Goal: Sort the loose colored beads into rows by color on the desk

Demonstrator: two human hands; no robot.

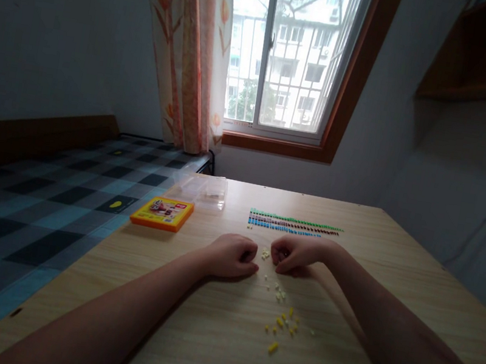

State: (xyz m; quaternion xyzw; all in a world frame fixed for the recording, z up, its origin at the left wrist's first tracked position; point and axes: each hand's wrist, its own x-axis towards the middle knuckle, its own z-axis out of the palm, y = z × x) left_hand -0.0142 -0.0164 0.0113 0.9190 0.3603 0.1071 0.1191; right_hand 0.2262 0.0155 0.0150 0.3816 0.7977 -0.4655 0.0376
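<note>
My left hand (233, 257) rests on the table with its fingers curled in, just left of a small cluster of cream-coloured pieces (265, 254). On the other side of that cluster, my right hand (298, 256) is bent into a pinch. Whatever either hand may hold is too small or hidden to make out. Loose pale bits (279, 293) lie nearer to me, and yellow pieces (280, 322) are scattered below them. Beyond the hands, tiny pieces stand in long rows: green (296, 219), dark brown (291, 224) and blue (282, 228).
An orange-yellow box (162, 213) with a printed lid lies on the wooden table (208, 342) to the left. Behind it sits a clear plastic case (209, 192). A bed with a checked cover (50, 201) adjoins the table's left side; a window (291, 54) is ahead.
</note>
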